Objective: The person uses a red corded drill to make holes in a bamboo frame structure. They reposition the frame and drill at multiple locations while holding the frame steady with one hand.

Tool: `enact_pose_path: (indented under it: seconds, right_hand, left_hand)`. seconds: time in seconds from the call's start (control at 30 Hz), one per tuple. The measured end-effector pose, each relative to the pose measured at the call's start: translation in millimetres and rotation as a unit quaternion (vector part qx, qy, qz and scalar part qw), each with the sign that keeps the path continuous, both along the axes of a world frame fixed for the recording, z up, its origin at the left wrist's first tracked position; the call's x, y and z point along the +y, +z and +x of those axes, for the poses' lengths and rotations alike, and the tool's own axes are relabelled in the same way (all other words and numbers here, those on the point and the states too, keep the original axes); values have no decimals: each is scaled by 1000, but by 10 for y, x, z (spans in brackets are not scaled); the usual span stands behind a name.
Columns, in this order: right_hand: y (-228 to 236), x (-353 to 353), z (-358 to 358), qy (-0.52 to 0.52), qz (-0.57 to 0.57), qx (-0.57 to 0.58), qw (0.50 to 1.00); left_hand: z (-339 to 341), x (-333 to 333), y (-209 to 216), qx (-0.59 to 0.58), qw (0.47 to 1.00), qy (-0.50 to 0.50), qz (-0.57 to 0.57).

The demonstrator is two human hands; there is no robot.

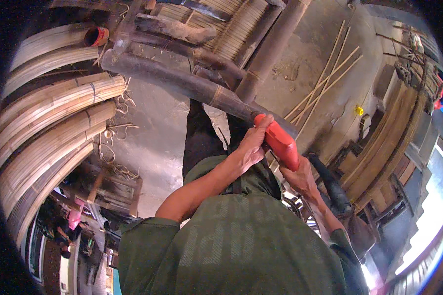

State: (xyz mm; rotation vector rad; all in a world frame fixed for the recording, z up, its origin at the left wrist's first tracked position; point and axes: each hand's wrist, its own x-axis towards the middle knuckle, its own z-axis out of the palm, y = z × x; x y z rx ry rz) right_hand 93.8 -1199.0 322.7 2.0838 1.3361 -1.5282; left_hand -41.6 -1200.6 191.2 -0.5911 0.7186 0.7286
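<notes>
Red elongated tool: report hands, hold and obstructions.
Left hand on far end, right hand gripping near end of red elongated tool. Dark round bamboo pole at far end; contact unclear.

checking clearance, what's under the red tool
A dark bamboo pole shows on both sides of the front end of the red tool. Its body, the left hand and the right hand cover whatever lies directly beneath, including any contact.

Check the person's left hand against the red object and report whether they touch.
Touching. The head view shows it: the left hand has its thumb laid over the far end of the red object.
</notes>
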Motion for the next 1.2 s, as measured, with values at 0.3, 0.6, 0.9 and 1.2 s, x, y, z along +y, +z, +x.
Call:
enact_pose_path:
  seconds: [0.3,0.6,0.9,1.2]
  right_hand:
    - [-125,130,175,27,-14,7,1000]
    - [-101,157,124,35,9,37,999]
    - [-44,370,53,12,-23,85,996]
    - [102,695,-148,80,-103,40,991]
  left_hand:
    - [1,107,80,6,1000,7,-15]
    - [54,41,5,8,999,42,5]
    - [53,54,24,26,998,60,16]
    - [62,66,-9,55,994,90,12]
